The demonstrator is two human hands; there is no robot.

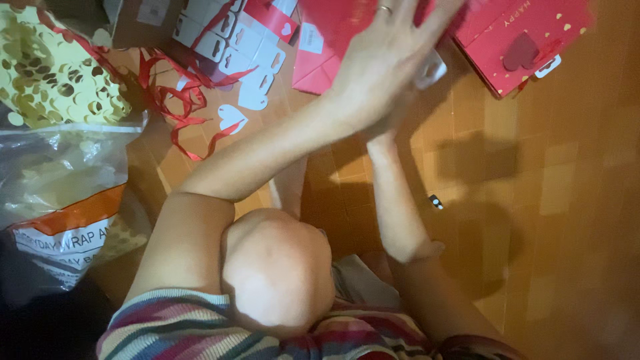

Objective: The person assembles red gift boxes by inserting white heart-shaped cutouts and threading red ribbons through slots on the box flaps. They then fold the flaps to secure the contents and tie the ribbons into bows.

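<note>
Left hand (pixel 383 63): fingers spread flat, w/ ring, pressed on red paper gift bag (pixel 333 40); no closed grip seen. Right hand (pixel 400 100): mostly hidden under left, grip can't tell. White tag (pixel 432 69) just beside left fingertips. Second red gift bag w/ dark heart (pixel 520 40) right of fingers. Red ribbon tangle (pixel 180 100) and white heart cutout (pixel 231 117) well left, on tile floor (pixel 567 200).

Red gift bag (pixel 527 33) top right, white heart tags (pixel 231 117) on floor, clear plastic bag with orange band (pixel 67 200) left
</note>
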